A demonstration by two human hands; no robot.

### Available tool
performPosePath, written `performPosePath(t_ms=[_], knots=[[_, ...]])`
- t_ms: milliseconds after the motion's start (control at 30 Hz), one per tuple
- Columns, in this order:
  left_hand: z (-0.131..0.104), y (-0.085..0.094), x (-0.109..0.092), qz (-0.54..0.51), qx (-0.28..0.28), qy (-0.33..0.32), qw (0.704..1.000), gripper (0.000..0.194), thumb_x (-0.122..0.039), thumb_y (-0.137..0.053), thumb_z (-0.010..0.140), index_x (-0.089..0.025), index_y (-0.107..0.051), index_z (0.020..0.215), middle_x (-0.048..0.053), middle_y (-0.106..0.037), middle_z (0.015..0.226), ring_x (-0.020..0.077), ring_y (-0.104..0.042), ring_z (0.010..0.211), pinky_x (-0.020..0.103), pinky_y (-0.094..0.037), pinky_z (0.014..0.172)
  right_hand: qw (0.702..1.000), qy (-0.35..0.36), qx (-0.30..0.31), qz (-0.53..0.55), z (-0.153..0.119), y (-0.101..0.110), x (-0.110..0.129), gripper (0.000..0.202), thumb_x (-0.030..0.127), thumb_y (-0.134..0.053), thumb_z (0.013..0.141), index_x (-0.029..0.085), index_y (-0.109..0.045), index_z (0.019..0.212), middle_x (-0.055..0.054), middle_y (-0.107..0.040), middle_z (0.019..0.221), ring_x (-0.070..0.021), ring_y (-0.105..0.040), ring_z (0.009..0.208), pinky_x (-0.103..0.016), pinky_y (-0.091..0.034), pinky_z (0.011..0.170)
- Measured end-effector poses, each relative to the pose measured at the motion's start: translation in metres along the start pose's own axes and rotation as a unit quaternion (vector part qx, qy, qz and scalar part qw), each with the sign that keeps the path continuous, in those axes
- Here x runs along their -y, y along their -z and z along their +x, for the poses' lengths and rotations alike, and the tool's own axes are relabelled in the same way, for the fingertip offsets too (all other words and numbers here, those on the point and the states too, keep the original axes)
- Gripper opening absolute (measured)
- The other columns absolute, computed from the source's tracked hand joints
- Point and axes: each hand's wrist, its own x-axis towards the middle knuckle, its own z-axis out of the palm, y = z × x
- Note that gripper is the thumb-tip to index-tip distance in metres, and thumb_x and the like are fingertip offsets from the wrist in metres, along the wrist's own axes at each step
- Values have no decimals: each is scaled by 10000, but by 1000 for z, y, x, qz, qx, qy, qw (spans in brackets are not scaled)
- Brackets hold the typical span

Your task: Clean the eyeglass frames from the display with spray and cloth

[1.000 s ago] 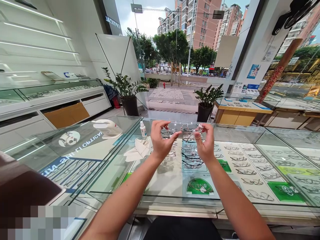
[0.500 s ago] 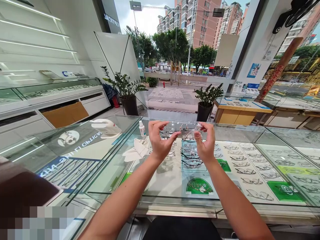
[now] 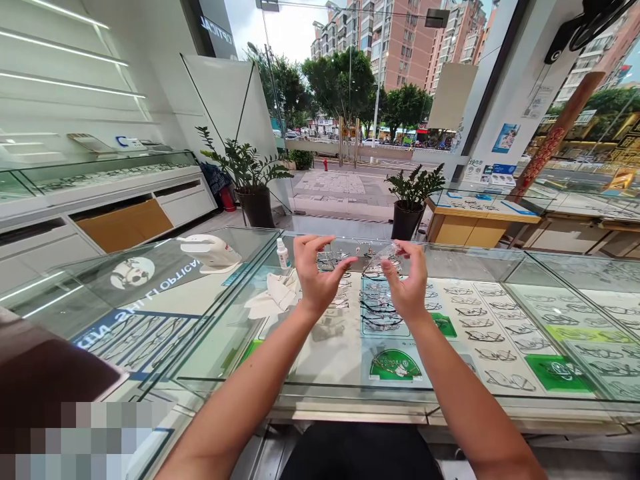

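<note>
A pair of thin, clear-looking eyeglasses (image 3: 386, 253) is raised above the glass counter, spanning the gap between my hands. My right hand (image 3: 411, 280) pinches its right side between thumb and fingers. On the other side, my left hand (image 3: 316, 277) is curled round the left end, thumb below and fingers above. The outline there blends with the frames behind, so the exact grip is hard to see. Beneath and beyond my hands, rows of eyeglass frames (image 3: 383, 310) lie inside the display case. A crumpled white cloth (image 3: 273, 297) rests left of my left hand.
A small white spray bottle (image 3: 283, 253) stands behind the cloth. Farther left on the counter sits a white device (image 3: 210, 252). The glass counter (image 3: 320, 390) spans the front. Two potted plants (image 3: 256, 207) stand beyond it, and a dark brown object (image 3: 45, 367) fills the lower left.
The view has shifted slightly. The eyeglasses have tilted a little in my hands, and my right hand has come slightly closer to my left.
</note>
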Motion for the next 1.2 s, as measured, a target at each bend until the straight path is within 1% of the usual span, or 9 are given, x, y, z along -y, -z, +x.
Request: performPosePath(t_ms=[67,133,267,367,467,567,700,933,1200], knots=[[6,1,-1,-4,11,2,1000,507,-584,-813,825,-230,-659,1153,56,-576,1001,194,-539,869,355,-502,786,1000,0,0,-11,7,6,7,396,503,-668,973,252,-620,1276,-106,-666,1185,-264,-630,1021,-472,-532,931],[20,1,-3,-6,28,6,1000,506,-594,-813,821,-232,-656,1139,51,-583,992,192,-545,861,358,-502,793,1000,1,11,-23,20,14,15,391,508,-678,966,249,-627,1256,-95,-674,1162,-256,-634,1012,-458,-534,928],[69,0,-14,-24,78,-9,997,464,-551,-846,805,-247,-660,1102,35,-602,954,190,-563,860,351,-486,790,998,10,43,-49,64,36,34,376,516,-706,946,252,-644,1207,-79,-694,1126,-252,-643,1022,-433,-528,920],[107,0,-27,-40,120,-13,992,457,-530,-866,792,-254,-658,1090,34,-621,993,180,-585,865,338,-478,769,996,4,53,-68,98,52,48,370,526,-709,937,257,-658,1186,-80,-714,1157,-252,-664,1012,-429,-526,900],[127,3,-41,-35,130,9,991,444,-524,-871,789,-259,-657,1074,31,-633,1007,174,-598,858,332,-467,741,995,-14,61,-82,117,62,60,401,546,-726,914,255,-675,1186,-78,-739,1125,-260,-680,1014,-436,-525,901],[129,9,-48,-26,123,14,992,440,-515,-880,783,-261,-657,1065,24,-634,979,171,-597,842,331,-468,732,993,-35,84,-80,121,67,68,419,538,-738,901,251,-687,1203,-83,-749,1135,-265,-687,1024,-441,-532,899],[123,13,-54,-7,108,-18,994,460,-519,-892,763,-258,-662,1064,29,-627,970,176,-579,836,341,-486,759,990,-51,104,-78,116,72,70,426,528,-727,908,251,-700,1230,-95,-751,1163,-272,-690,1032,-458,-542,913],[116,12,-64,8,85,-44,995,451,-544,-866,783,-247,-664,1057,33,-613,971,176,-575,829,346,-509,771,987,-45,127,-83,112,81,70,444,515,-705,928,257,-692,1289,-101,-751,1219,-268,-703,1025,-463,-554,915],[116,14,-65,2,84,-53,995,440,-531,-871,781,-259,-667,1061,34,-614,967,181,-584,833,360,-517,781,985,-36,122,-113,108,84,79,436,528,-684,936,244,-695,1266,-109,-755,1200,-286,-699,1033,-469,-549,904]])
